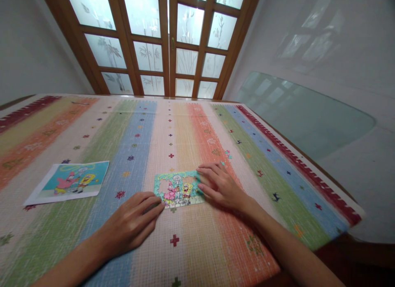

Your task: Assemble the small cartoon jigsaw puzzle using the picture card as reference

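A small jigsaw puzzle (177, 190) lies flat on the striped tablecloth in front of me, partly assembled. It has a green-blue border with pink and yellow cartoon figures; gaps show between its pieces. My left hand (137, 217) rests at its lower left corner, fingers stretched out and touching the edge, thumb mostly hidden. At the right side, my right hand (220, 186) has its fingers apart with the tips on the puzzle's right edge, covering part of it. Whether a piece lies under those fingertips I cannot tell. Several loose puzzle pieces (228, 154) sit just beyond my right hand.
A printed reference picture (75, 182) of the same cartoon figures lies to the left. The striped tablecloth (173, 258) covers a wide table. Beyond its far edge stand wooden doors (168, 69) with frosted panes; a pale wall (354, 52) is on the right.
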`<action>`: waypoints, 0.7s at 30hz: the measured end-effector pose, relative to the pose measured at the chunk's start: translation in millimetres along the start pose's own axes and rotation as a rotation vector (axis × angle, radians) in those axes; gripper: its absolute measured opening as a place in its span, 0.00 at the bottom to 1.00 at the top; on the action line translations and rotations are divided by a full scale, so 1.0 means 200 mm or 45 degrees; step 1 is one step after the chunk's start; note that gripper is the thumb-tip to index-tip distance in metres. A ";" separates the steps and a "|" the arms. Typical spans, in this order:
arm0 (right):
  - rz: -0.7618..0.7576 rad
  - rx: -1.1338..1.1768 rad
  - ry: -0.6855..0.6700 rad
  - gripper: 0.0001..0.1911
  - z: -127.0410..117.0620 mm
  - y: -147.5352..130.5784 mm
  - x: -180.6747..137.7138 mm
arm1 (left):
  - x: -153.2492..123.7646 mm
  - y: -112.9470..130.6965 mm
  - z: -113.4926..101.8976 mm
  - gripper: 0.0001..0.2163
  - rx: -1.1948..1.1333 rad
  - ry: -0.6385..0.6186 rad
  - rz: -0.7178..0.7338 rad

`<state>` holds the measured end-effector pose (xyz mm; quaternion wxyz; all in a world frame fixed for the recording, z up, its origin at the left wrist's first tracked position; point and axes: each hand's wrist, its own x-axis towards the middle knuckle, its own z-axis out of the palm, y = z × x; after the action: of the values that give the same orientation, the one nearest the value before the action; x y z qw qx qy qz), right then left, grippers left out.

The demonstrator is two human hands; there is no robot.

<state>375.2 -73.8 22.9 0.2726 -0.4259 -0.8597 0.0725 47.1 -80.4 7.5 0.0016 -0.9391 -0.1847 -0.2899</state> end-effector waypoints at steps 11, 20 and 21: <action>-0.184 0.069 -0.218 0.26 0.09 -0.10 0.02 | 0.00 0.00 0.00 0.12 -0.013 0.067 0.018; -0.206 0.009 -0.322 0.31 0.14 -0.14 0.01 | 0.00 0.00 -0.01 0.11 0.019 0.131 0.002; -0.207 0.014 -0.320 0.31 0.14 -0.14 0.01 | 0.00 0.00 -0.01 0.11 0.011 0.144 0.004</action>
<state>339.9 -86.2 10.6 0.1700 -0.3409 -0.9183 0.1077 44.8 -80.6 9.2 0.0165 -0.9214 -0.1841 -0.3418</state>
